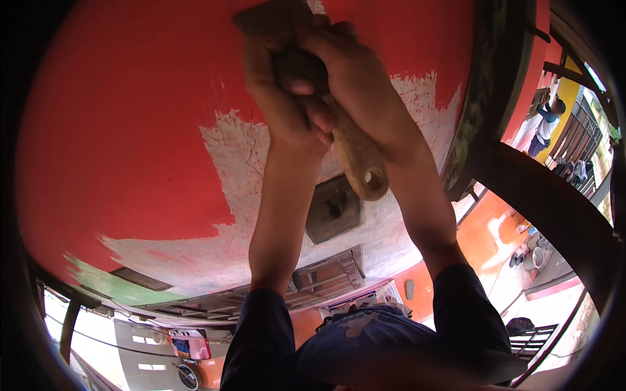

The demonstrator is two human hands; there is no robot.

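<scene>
Both my hands are raised at the top of the view, closed around a wide-bladed paint scraper. Its worn, pale handle [357, 153] points down toward me and has a hole in its end. The dark blade [270, 25] lies at the upper left against the red painted wall [137, 130]; whether its edge touches cannot be made out. My left hand [277, 98] wraps the scraper from the left, fingers curled over its neck. My right hand [358, 81] grips it from the right. Below them spreads a jagged whitish patch [238, 156] of bare wall.
A dark square plate [334, 208] is set in the wall behind my forearms. A dark wooden post [499, 72] runs down the right side. Beyond it, another person [546, 127] stands by a wall. A bucket [537, 258] is on the floor at the right.
</scene>
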